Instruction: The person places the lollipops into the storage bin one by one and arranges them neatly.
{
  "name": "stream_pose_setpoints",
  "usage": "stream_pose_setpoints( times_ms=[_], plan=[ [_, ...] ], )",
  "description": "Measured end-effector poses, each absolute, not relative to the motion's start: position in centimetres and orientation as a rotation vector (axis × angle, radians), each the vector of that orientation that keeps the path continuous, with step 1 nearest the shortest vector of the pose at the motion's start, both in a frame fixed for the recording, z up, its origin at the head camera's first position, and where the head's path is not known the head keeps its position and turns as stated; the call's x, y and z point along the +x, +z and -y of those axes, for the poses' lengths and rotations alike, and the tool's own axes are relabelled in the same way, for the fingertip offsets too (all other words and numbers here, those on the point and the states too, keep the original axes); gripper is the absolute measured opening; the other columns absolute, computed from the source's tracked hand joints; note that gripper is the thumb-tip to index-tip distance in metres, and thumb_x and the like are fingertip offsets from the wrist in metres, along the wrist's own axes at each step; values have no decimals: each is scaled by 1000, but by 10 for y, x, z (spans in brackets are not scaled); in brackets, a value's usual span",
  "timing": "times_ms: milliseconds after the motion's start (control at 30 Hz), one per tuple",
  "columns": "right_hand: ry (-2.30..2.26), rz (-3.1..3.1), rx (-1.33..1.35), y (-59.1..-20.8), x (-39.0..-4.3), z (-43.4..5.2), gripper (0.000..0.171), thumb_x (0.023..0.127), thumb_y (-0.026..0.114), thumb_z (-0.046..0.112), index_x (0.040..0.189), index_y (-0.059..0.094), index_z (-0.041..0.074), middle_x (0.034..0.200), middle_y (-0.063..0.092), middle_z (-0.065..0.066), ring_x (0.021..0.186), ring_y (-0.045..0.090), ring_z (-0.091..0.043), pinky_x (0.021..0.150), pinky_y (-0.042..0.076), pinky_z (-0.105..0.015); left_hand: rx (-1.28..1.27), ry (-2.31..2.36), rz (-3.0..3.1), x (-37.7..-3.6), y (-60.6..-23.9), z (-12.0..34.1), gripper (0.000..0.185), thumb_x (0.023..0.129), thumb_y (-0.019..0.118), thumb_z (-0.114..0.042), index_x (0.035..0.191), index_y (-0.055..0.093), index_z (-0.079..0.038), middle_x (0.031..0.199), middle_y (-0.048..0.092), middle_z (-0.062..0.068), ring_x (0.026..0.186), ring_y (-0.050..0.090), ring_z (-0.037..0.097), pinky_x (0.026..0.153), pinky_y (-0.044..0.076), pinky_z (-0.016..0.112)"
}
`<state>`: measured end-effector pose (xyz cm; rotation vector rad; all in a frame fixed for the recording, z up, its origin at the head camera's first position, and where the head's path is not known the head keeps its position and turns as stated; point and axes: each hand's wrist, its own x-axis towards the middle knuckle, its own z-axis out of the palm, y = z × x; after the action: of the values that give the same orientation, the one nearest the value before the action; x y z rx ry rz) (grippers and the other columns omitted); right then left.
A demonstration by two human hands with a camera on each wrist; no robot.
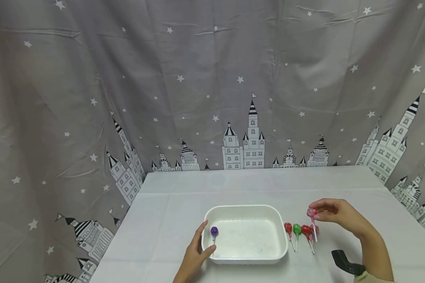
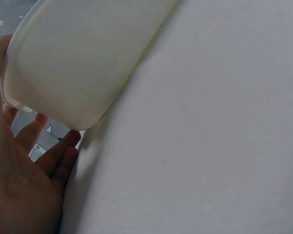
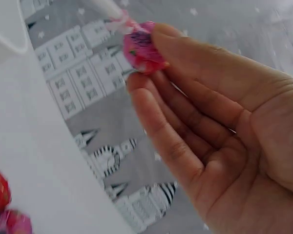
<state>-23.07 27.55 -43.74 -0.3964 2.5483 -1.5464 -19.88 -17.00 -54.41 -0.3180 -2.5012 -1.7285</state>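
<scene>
Left hand (image 1: 194,251), mine: clasps the near-left corner of a white tray (image 1: 251,260), thumb over the rim and fingers along the outside. With my right hand (image 1: 343,218) I pinch a pink lollipop (image 1: 311,212) by its head between thumb and fingers, holding it beyond the tray's right end, stick slanting downward.

Progress, as I judge it, is at an early stage. One purple lollipop (image 1: 214,231) lies inside the tray by its left wall, which I take as done. Outside are the one I hold and four on the tabletop (image 1: 163,236), in a row just right of the tray: a red lollipop (image 1: 288,228), a green lollipop (image 1: 296,229), a second red lollipop (image 1: 306,231) and a second pink lollipop (image 1: 316,232), partly hidden behind the held stick. These five appear left to handle.

Detail, right wrist view: the held head is rounded, in a shiny pink wrapper with red patches and dark print, gathered where the pale stick begins.
</scene>
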Motion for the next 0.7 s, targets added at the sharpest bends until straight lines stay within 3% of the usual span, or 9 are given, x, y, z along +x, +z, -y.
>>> stream_pose_setpoints(
  times_ms=[333, 567, 700],
  plan=[
    [-1624, -2571, -502, -412, -258, -234, 38, 83, 70, 24, 112, 61, 2, 104, 64, -12, 92, 61, -20, 81, 55, -31, -302, -1722, 2499, -200, -546, 171, 72, 83, 69, -25, 144, 30, -25, 145, 31, 19, 130, 33, 36, 106, 25, 49],
    [-1643, -2508, -537, -412, -280, -195, 39, 80, 72, 28, 111, 63, 6, 102, 67, -7, 93, 63, -21, 87, 52, -41, -311, -1739, 2501, -200, -548, 171, 73, 84, 68, -21, 145, 28, -21, 146, 27, 21, 130, 30, 38, 106, 24, 50],
    [-1688, -2403, -597, -417, -292, -171, 40, 80, 73, 26, 111, 63, 3, 102, 67, -9, 93, 63, -21, 89, 51, -39, -313, -1719, 2507, -200, -546, 171, 72, 84, 68, -24, 144, 29, -24, 146, 28, 19, 130, 31, 37, 106, 24, 48]
  ],
)
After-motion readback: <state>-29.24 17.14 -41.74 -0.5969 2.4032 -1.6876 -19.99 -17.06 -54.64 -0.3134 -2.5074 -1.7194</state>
